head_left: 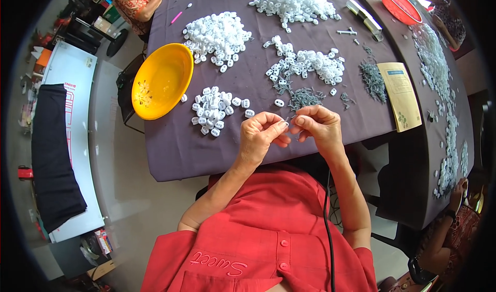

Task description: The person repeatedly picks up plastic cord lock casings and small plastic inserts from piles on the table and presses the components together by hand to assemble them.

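Observation:
Both of my hands are raised close together over the table's near edge. Between thumb and fingertips, my left hand pinches a small white plastic piece. My right hand, just beside it, has its thumb and fingers pressed together; what they hold is too small to make out. Right beyond the hands lies a heap of thin grey pins. One loose white two-holed piece rests near that heap. To the left is a small pile of thicker white pieces, with dark marks on them.
Larger piles of white pieces spread over the purple-grey tablecloth. A yellow bowl stands at the left edge. Right are more grey pins, a tan booklet and a red basket. A black cable hangs before me. Other people sit around.

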{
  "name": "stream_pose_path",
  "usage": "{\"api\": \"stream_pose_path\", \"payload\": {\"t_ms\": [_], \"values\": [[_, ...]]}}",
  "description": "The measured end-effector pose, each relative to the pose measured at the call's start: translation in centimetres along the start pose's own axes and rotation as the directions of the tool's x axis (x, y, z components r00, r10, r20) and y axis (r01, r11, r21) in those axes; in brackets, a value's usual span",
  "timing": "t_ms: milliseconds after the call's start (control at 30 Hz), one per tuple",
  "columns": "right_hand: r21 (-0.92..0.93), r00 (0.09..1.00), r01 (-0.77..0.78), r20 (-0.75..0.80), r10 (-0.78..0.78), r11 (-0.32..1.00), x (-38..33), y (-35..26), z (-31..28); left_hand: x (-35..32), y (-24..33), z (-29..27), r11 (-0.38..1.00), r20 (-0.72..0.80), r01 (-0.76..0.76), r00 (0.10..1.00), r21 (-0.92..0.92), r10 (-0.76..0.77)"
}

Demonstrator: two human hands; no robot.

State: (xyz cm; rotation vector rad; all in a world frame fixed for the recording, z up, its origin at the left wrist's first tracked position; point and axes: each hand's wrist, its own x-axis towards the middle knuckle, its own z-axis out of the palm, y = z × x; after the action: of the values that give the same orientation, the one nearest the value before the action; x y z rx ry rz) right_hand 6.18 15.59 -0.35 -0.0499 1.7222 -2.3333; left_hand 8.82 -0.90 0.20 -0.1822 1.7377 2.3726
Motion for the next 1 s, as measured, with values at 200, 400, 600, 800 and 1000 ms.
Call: {"api": "stream_pose_path", "payload": {"t_ms": [200,400,600,800,1000], "values": [[0.158,0.995,-0.087,0.069,0.077,0.984,-0.17,0.43,-0.19,-0.35,0.12,0.18,0.999,-0.007,-0.035,0.999,-0.006,0.035],[0.114,0.996,-0.033,0.088,0.023,0.993,-0.53,0.17,-0.23,-0.80,-0.06,0.32,0.998,-0.008,-0.044,0.999,0.041,0.045],[0.122,0.997,-0.028,0.077,0.018,0.992,-0.58,0.32,-0.52,-0.71,-0.09,0.74,0.996,0.019,-0.071,0.997,0.062,0.070],[0.129,0.998,0.010,0.064,-0.019,0.992,-0.63,0.30,-0.36,-0.62,0.35,1.09,0.989,0.049,-0.070,0.997,0.128,0.064],[0.153,0.999,0.031,0.008,-0.033,0.988,-0.65,0.00,0.31,-0.55,0.26,0.87,0.988,0.044,-0.081,0.996,0.134,0.076]]}}
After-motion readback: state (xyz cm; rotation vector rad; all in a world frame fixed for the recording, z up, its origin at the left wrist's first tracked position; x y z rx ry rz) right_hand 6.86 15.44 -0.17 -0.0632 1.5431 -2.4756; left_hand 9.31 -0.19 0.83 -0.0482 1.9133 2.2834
